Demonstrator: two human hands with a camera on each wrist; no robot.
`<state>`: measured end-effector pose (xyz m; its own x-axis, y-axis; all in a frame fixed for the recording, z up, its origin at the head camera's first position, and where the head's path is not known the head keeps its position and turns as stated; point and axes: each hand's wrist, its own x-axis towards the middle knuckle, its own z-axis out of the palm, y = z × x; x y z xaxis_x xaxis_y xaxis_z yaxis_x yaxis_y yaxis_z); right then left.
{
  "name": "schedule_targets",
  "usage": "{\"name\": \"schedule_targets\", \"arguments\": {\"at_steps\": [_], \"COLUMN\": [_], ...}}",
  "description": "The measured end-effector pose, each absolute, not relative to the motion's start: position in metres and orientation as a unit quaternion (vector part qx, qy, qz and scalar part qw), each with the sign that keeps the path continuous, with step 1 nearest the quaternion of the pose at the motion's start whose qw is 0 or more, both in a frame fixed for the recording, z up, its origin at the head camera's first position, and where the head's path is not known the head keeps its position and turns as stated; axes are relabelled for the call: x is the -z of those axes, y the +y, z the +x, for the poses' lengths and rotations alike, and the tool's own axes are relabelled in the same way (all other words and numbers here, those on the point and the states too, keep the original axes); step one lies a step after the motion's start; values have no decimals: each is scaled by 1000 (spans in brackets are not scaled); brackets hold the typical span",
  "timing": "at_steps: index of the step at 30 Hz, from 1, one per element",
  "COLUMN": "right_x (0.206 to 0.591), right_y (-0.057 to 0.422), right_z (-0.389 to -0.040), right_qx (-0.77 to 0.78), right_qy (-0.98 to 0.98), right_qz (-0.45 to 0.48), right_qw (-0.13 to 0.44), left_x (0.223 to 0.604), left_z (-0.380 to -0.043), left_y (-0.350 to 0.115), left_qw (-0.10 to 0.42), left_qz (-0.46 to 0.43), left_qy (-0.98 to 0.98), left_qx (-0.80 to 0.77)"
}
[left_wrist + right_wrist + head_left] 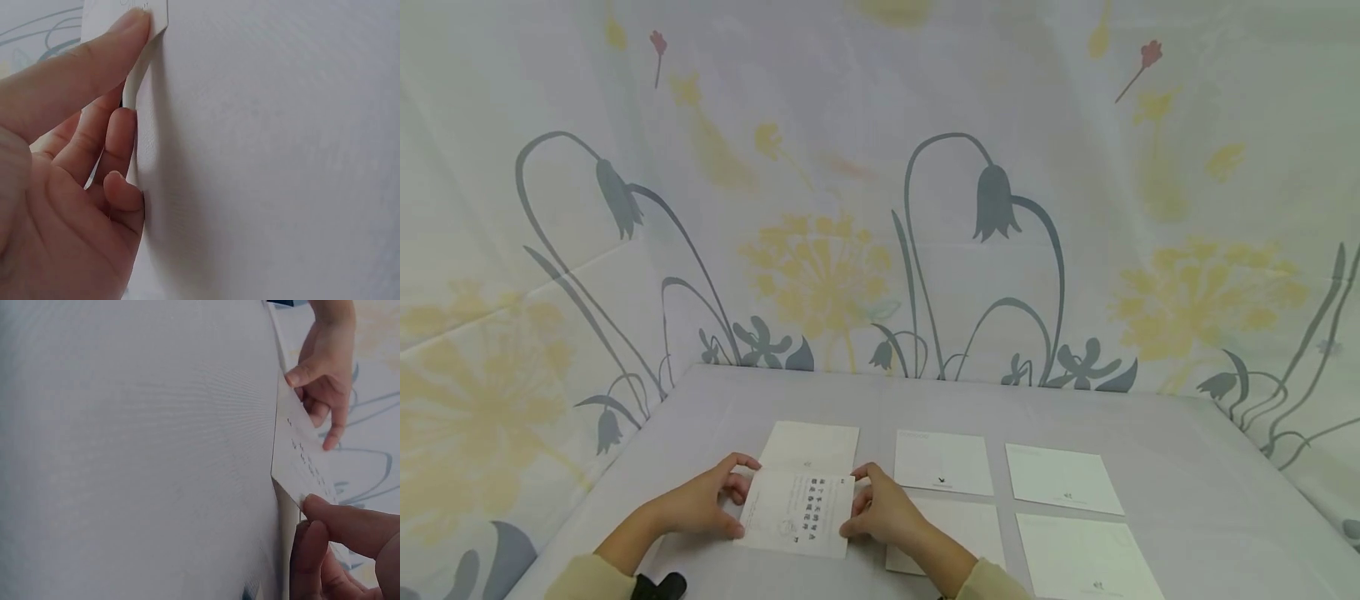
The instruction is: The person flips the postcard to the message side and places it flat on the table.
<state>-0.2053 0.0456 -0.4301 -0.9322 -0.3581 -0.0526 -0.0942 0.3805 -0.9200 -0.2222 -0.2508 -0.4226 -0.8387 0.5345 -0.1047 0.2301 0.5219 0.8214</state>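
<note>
A white card point(797, 533) printed with a column of dark characters lies near the front left of the table, its far edge overlapping another white card point(812, 443). My left hand point(703, 504) holds its left side, index finger by the far corner and thumb by the near one. The left wrist view shows that thumb point(134, 28) on the card's face. On the opposite side, my right hand point(887, 512) grips the edge; in the right wrist view the thumb point(319, 506) and a curled finger pinch near a corner.
To the right lie several more pale cards: two farther back point(943, 462) point(1060, 477), one nearer point(1086, 554), and another point(966, 525) partly hidden by my right forearm. A pale cloth covers the table point(1210, 500). Behind it hangs a flower-printed curtain point(865, 183).
</note>
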Motion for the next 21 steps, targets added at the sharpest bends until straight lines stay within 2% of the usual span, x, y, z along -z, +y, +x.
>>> {"name": "schedule_targets", "arguments": {"at_steps": [9, 21], "right_x": [429, 426], "right_y": [45, 45], "right_z": [-206, -210], "right_qx": [584, 617], "right_qy": [788, 762], "right_qz": [-128, -123], "right_qw": [149, 154], "left_x": [424, 418], "left_z": [-223, -222], "left_y": [-255, -262], "left_qw": [184, 168], "left_qz": [178, 149], "left_qy": [815, 835], "left_qx": [-519, -502]}}
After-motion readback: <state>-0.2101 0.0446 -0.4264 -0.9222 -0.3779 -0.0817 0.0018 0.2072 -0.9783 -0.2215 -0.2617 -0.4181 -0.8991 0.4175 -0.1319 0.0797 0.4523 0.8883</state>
